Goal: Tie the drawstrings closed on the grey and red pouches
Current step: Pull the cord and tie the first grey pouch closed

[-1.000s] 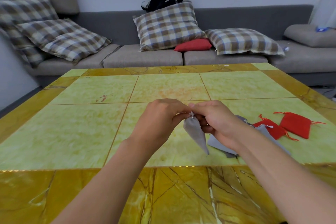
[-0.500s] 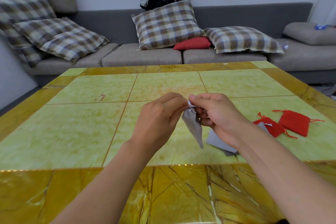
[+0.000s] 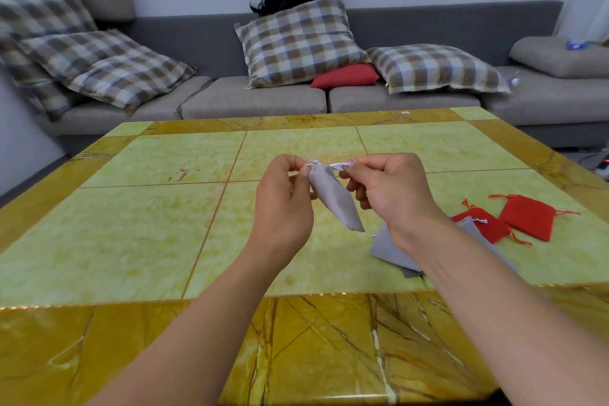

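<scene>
At centre, above the table [image 3: 131, 234], we see the left hand [image 3: 283, 208] pinching the white drawstring [image 3: 329, 165] at the mouth of a grey pouch [image 3: 334, 198], which hangs tilted between both hands. The right hand [image 3: 392, 194] pinches the string's other end. Toward four o'clock, more grey pouches [image 3: 389, 250] lie flat under the right wrist, with two red pouches [image 3: 527, 216] beside them at three o'clock.

table [image 3: 131, 224]: yellow-green marble | on it: grey pouches [image 3: 390, 250], two red pouches [image 3: 527, 216]
</scene>
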